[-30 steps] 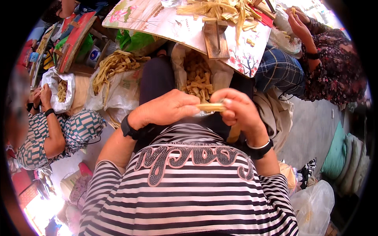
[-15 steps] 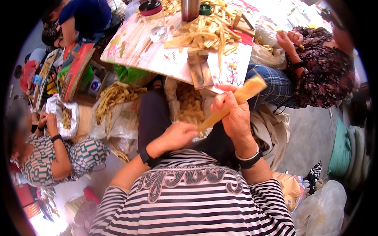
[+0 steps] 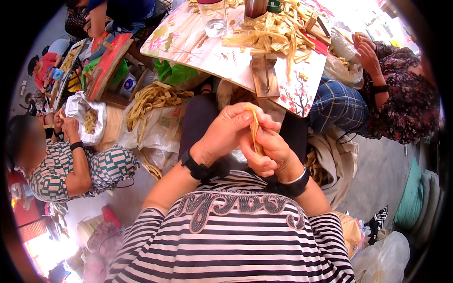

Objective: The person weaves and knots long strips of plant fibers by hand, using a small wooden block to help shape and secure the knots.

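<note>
I grip a thin pale-yellow strip [image 3: 255,127] in front of my lap, running roughly upright between both hands. My left hand [image 3: 227,127] pinches its upper end, fingertips at the top. My right hand [image 3: 267,152] holds the lower part with curled fingers, just right of and below the left. Behind them, under the table edge, a bag [image 3: 229,92] is mostly hidden by my hands. On the flowered table [image 3: 174,40] lie a heap of similar strips [image 3: 255,37] and a wooden block tool [image 3: 264,75], beside a clear jar [image 3: 215,23].
A person in a patterned top [image 3: 66,170] sits at left, another in a floral top [image 3: 396,104] at right, both handling material. Bags of strips [image 3: 155,108], red-painted boards [image 3: 108,61] and another person in blue [image 3: 113,14] are at upper left. Plastic bags [image 3: 382,259] lie lower right.
The strip has gone from flat, then slanted up-right, to roughly upright. My left hand has risen to its top, while my right hand has dropped below it.
</note>
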Demonstrator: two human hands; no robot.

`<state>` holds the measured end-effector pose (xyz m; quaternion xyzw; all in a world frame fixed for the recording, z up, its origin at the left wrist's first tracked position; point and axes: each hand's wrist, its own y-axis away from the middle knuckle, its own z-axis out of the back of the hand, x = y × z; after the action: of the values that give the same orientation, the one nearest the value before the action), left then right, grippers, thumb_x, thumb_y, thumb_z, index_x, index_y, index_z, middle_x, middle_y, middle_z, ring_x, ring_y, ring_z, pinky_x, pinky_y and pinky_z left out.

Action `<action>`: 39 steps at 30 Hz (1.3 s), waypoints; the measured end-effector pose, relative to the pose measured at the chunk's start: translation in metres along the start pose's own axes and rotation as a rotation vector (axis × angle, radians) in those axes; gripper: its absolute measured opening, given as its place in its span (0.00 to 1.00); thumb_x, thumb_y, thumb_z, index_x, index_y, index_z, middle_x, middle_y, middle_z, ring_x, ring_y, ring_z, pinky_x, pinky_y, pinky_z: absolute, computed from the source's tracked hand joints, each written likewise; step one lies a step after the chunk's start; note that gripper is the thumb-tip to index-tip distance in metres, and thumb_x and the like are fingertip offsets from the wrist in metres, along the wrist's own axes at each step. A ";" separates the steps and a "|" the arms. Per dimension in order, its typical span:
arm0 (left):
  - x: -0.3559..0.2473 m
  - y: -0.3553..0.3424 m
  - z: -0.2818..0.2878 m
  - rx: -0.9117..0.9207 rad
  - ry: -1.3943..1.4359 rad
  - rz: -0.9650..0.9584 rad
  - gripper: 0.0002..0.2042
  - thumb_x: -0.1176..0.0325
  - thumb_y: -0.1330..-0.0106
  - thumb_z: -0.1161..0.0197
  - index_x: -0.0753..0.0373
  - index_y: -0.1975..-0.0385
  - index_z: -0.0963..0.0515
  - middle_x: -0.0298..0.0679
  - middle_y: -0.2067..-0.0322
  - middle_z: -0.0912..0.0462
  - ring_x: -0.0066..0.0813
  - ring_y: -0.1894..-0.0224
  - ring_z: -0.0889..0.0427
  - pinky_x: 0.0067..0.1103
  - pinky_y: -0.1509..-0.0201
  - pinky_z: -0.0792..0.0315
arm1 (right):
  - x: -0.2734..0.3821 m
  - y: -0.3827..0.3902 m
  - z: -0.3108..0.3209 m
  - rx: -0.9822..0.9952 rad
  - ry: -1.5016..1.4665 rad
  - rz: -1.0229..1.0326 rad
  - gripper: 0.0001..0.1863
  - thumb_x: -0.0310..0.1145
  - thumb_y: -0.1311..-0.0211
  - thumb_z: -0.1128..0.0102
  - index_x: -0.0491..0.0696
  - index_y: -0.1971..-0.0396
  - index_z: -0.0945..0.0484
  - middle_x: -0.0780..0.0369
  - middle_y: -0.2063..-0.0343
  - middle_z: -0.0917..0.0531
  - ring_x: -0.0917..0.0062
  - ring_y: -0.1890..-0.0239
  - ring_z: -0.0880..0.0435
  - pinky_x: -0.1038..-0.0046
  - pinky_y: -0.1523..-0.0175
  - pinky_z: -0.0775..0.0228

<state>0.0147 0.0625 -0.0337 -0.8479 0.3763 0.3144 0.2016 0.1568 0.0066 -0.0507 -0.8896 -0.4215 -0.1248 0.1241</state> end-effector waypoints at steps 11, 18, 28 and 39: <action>-0.022 -0.006 -0.001 -0.668 -0.472 -0.603 0.13 0.62 0.28 0.54 0.61 0.75 0.35 0.27 0.83 0.39 0.14 0.84 0.43 0.13 0.82 0.49 | -0.007 -0.005 -0.016 -0.625 0.596 0.060 0.11 0.37 0.33 0.51 0.46 0.70 0.26 0.74 0.86 0.34 0.92 0.88 0.43 0.88 0.84 0.53; -0.014 0.004 0.016 -0.415 -1.486 -0.971 0.08 0.72 0.33 0.50 0.70 0.71 0.28 0.44 0.73 0.23 0.33 0.70 0.22 0.22 0.65 0.28 | -0.001 -0.004 -0.017 -0.404 0.202 0.343 0.15 0.31 0.37 0.49 0.42 0.52 0.29 0.67 0.82 0.28 0.87 0.82 0.31 0.83 0.80 0.42; 0.008 0.019 -0.006 -0.404 -0.420 0.119 0.20 0.82 0.46 0.48 0.73 0.50 0.28 0.37 0.54 0.22 0.22 0.56 0.23 0.17 0.50 0.31 | -0.018 -0.007 0.005 -1.056 1.415 0.542 0.08 0.29 0.37 0.50 0.41 0.65 0.26 0.58 0.80 0.21 0.74 0.79 0.20 0.74 0.73 0.31; 0.009 0.014 -0.011 -0.180 -1.406 -0.590 0.06 0.82 0.57 0.51 0.67 0.79 0.30 0.45 0.70 0.22 0.38 0.71 0.23 0.24 0.67 0.29 | -0.006 0.021 0.018 -0.448 0.001 -0.006 0.09 0.38 0.42 0.54 0.52 0.80 0.34 0.73 0.90 0.42 0.87 0.91 0.48 0.81 0.86 0.60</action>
<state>0.0131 0.0431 -0.0336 -0.5269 -0.1096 0.7422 0.3993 0.1712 -0.0046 -0.0716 -0.8937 -0.3856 -0.2164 -0.0768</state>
